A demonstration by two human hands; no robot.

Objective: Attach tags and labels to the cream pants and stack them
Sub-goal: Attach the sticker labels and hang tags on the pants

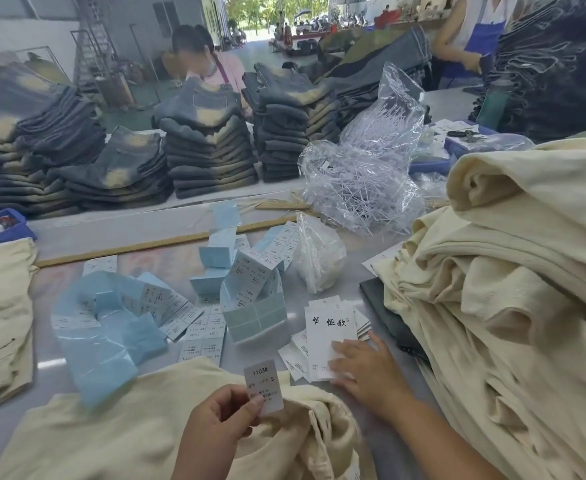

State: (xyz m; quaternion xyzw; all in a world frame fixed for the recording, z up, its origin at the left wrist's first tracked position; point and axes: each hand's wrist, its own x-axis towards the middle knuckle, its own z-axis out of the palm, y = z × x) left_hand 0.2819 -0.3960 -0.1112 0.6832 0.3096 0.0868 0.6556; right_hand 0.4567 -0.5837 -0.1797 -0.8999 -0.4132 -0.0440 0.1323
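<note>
A white size label (264, 386) marked 1103# is pinched upright by the left hand (215, 427) – thumb and fingers clamped on it – just above the cream pants (129, 427). Right of the pants, the right hand (361, 367) is laid flat, fingers spread, on a stack of white hang tags (329, 330).

Cream pants (118, 434) lie flat, nearest the viewer. A white "1103# S" label (264, 386) stands upright above them; white hang tags (326, 337) lie fanned just beyond them.
</note>
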